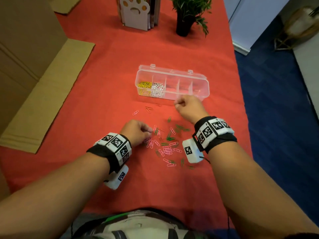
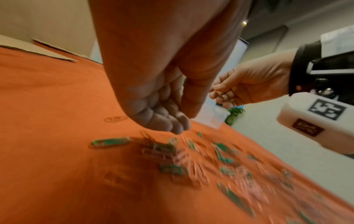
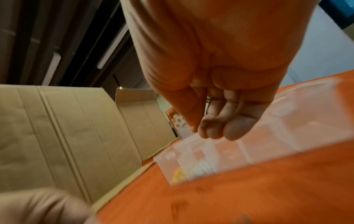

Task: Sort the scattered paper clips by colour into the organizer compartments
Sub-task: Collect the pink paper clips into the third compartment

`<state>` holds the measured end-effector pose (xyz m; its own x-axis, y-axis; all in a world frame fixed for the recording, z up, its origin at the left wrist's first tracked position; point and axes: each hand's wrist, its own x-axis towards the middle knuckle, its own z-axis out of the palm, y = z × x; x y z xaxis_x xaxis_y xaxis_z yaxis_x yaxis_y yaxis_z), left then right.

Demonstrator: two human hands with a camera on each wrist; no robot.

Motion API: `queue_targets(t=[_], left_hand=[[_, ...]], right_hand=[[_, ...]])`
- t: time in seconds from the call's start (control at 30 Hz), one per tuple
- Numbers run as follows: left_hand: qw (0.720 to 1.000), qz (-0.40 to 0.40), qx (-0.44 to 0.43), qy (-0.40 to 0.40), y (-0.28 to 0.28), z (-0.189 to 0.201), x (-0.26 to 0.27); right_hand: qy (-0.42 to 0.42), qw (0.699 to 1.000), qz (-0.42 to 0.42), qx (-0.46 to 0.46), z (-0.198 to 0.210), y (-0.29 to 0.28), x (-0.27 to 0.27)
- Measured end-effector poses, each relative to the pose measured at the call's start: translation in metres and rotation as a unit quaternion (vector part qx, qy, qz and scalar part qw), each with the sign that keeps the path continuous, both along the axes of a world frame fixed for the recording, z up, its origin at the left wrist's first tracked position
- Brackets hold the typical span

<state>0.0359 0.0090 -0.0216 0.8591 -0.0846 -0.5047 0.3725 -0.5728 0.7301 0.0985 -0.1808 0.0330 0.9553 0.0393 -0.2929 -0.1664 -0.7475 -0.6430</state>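
Reaching toward the clear box (image 1: 172, 83), the right hand (image 1: 187, 105) is curling its fingers, maybe around a clip, though none shows. The left hand (image 1: 136, 131) is hovering bunched over the pink and green clips (image 1: 167, 145), ready to pick one.

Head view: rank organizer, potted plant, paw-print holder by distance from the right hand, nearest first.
From the right hand, in the head view:
1. Organizer: just beyond the knuckles, yellow and white clips in its left compartments.
2. Potted plant: far end of the table, straight ahead.
3. Paw-print holder: far end too, farther left of the plant.
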Motion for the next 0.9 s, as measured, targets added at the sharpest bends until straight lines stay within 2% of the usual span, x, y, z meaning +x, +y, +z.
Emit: queue_targets(t=[0.17, 0.33, 0.43, 0.6, 0.73, 0.9], left_hand=[[0.987, -0.107, 0.117, -0.032, -0.011, -0.005, -0.023], [0.976, -0.118, 0.172, -0.058, -0.016, -0.007, -0.034], [0.975, -0.075, 0.193, -0.078, -0.013, -0.007, -0.036], [0.980, -0.048, 0.185, -0.061, -0.003, -0.006, -0.038], [0.975, -0.076, 0.190, -0.087, -0.007, -0.006, -0.040], [0.964, -0.106, 0.218, -0.114, -0.018, -0.007, -0.041]], right_hand=[[0.049, 0.994, 0.052, -0.081, -0.036, -0.020, -0.076], [0.031, 0.993, 0.081, -0.079, -0.058, -0.017, -0.123], [-0.001, 0.993, 0.094, -0.078, -0.066, -0.006, -0.132], [-0.054, 0.977, 0.147, -0.143, -0.069, 0.006, -0.137], [-0.077, 0.971, 0.150, -0.169, -0.068, 0.005, -0.140], [-0.053, 0.971, 0.131, -0.193, -0.065, -0.008, -0.140]])
